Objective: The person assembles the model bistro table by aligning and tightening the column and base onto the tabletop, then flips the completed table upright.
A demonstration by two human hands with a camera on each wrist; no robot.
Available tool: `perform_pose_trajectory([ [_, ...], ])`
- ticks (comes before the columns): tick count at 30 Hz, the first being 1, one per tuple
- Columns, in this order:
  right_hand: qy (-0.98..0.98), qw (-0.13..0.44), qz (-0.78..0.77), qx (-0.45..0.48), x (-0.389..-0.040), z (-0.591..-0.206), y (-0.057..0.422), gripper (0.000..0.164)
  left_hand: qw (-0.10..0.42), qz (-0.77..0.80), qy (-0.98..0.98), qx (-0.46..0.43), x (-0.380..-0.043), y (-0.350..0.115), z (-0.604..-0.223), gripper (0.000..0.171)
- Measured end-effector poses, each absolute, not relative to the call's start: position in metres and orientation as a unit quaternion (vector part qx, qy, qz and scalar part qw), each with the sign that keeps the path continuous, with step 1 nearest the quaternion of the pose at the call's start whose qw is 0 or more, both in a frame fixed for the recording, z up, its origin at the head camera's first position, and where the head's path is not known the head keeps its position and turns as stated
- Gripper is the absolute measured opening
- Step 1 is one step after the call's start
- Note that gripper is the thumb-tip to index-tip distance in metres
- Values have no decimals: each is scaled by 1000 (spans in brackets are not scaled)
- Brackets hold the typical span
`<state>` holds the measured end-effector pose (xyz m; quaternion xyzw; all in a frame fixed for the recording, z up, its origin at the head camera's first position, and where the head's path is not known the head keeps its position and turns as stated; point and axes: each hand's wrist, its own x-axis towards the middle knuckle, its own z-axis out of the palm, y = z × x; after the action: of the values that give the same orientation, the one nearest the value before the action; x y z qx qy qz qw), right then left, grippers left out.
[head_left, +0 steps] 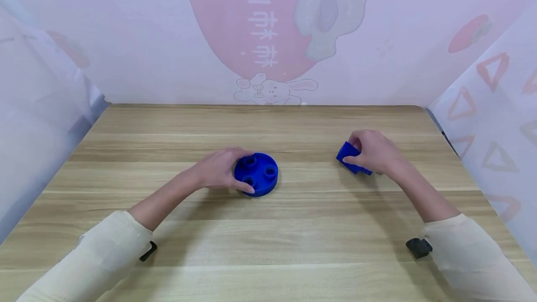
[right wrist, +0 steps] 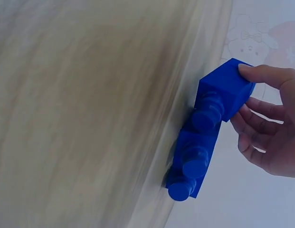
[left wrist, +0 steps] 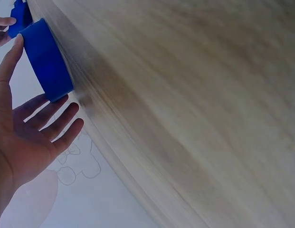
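Note:
My left hand (head_left: 220, 169) grips the left rim of a round blue base (head_left: 261, 172), thumb on the near side and fingers on the far side. Three raised hollow sockets stand inside its rim. The left wrist view shows this base (left wrist: 46, 59) edge-on between thumb and fingertips. To the right, my right hand (head_left: 373, 153) pinches a blue stepped block (head_left: 347, 164) by one end. In the right wrist view the block (right wrist: 228, 85) is tilted, with three round pegs visible on one side. Whether it touches the table cannot be seen clearly.
A wood-grain table (head_left: 268, 241) lies under both hands. Behind it stands a pale printed backdrop (head_left: 168, 50), and light cloth hangs at both sides. Small black devices, one (head_left: 419, 248) by the right sleeve, are worn near the wrists.

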<state>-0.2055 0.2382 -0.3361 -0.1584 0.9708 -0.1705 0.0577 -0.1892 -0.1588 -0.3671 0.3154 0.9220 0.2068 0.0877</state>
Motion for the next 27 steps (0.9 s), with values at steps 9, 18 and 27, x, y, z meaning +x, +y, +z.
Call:
perform_pose_trajectory([
  [9, 944, 28, -265, -196, -205, -330, 223, 42, 96, 232, 917, 310, -189, -158, -367, 97],
  [18, 915, 11, -340, -216, -199, -326, 204, 36, 80, 230, 912, 329, -187, -155, -367, 97],
  [27, 879, 18, -420, -224, -196, -326, 184, 38, 83, 217, 914, 331, -187, -153, -367, 100],
])
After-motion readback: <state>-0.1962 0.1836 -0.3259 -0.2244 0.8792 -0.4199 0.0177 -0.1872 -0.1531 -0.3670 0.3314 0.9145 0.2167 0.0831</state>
